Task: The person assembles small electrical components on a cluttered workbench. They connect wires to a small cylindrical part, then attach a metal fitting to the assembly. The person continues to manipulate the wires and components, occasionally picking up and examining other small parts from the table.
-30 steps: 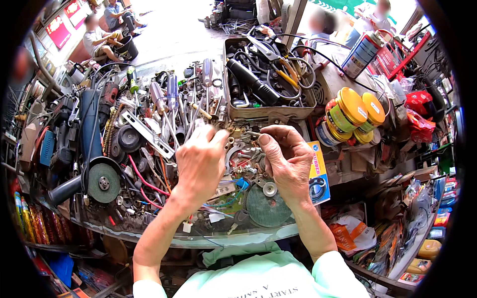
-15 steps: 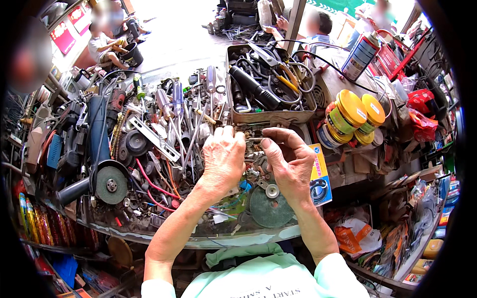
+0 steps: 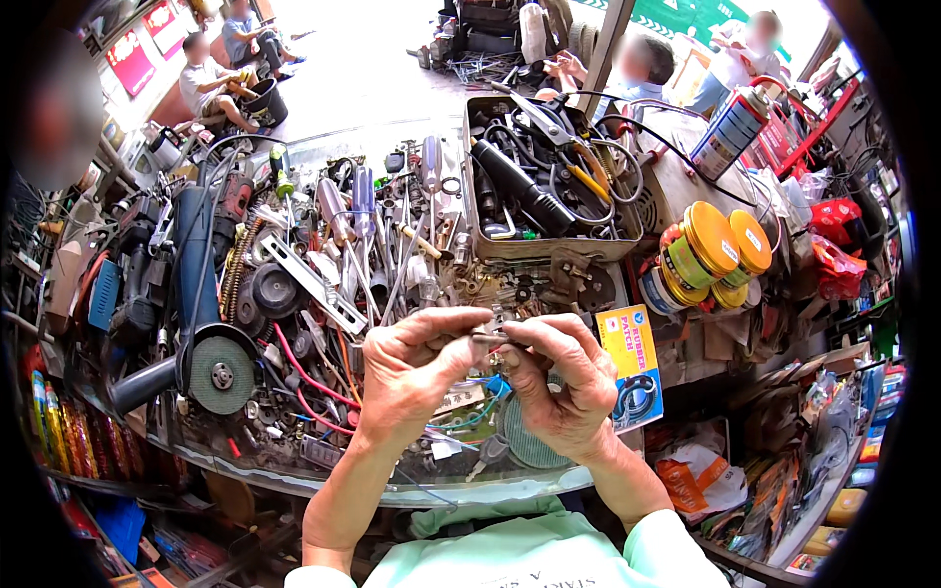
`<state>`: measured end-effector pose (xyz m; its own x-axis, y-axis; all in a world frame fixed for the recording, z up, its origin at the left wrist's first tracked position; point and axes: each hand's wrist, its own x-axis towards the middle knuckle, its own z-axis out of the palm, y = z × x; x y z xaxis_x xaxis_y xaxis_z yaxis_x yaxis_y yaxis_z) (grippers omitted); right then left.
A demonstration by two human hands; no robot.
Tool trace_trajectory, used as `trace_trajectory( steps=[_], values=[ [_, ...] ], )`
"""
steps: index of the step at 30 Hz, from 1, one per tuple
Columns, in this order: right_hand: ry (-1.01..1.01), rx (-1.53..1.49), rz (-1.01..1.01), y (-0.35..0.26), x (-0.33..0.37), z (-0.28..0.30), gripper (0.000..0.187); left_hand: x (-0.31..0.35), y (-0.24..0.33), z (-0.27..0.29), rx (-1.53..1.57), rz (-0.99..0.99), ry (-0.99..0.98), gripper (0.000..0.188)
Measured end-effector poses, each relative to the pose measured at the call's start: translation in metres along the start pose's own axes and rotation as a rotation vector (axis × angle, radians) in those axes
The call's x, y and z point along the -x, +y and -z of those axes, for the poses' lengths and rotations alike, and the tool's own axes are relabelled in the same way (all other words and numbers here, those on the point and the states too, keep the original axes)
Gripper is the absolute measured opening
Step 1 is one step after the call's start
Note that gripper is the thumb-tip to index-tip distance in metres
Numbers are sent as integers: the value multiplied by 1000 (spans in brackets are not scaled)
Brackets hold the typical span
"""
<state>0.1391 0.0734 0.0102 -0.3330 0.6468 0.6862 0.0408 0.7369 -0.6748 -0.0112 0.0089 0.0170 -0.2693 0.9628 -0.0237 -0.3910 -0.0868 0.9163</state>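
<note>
Over the cluttered bench, my left hand [image 3: 417,370] and my right hand [image 3: 571,380] meet fingertip to fingertip. Between them is a small, thin metal piece [image 3: 489,339], pinched from both sides; its exact kind is too small to make out. Beneath my right hand lies a green round grinding disc [image 3: 534,438], partly covered by the hand. A yellow and blue cardboard box [image 3: 630,365] stands just to the right of that hand. Loose small metal parts [image 3: 510,291] are heaped beyond my fingers.
An angle grinder [image 3: 199,284] lies at the left, near screwdrivers [image 3: 364,201]. A metal box [image 3: 549,247] full of tools sits at the back. Yellow-lidded tubs [image 3: 710,238] and a spray can [image 3: 729,132] stand at the right. People sit beyond the bench.
Both hands have come nearer to me and lower in view. My left hand has turned so its thumb and fingers show, still at the metal piece. The view has shifted slightly.
</note>
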Motion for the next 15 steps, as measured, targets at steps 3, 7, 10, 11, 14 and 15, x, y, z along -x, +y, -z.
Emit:
trace_trajectory(
  steps=[3,7,10,11,14,15],
  values=[
    [-16,13,-57,2,2,0,27,6,4,2,-6,-7,-58,29],
    [-56,32,-62,2,0,2,25,5,3,6,28,26,-60,30],
    [-81,35,-72,0,-2,4,25,4,3,6,31,15,-44,28],
    [-87,38,-75,-1,-3,5,24,4,3,6,29,2,-38,27],
    [-151,56,-42,-2,-7,7,24,2,-1,9,-335,-201,-62,25],
    [-173,45,-47,-2,-8,8,24,1,0,9,-425,-267,-66,25]
  ],
)
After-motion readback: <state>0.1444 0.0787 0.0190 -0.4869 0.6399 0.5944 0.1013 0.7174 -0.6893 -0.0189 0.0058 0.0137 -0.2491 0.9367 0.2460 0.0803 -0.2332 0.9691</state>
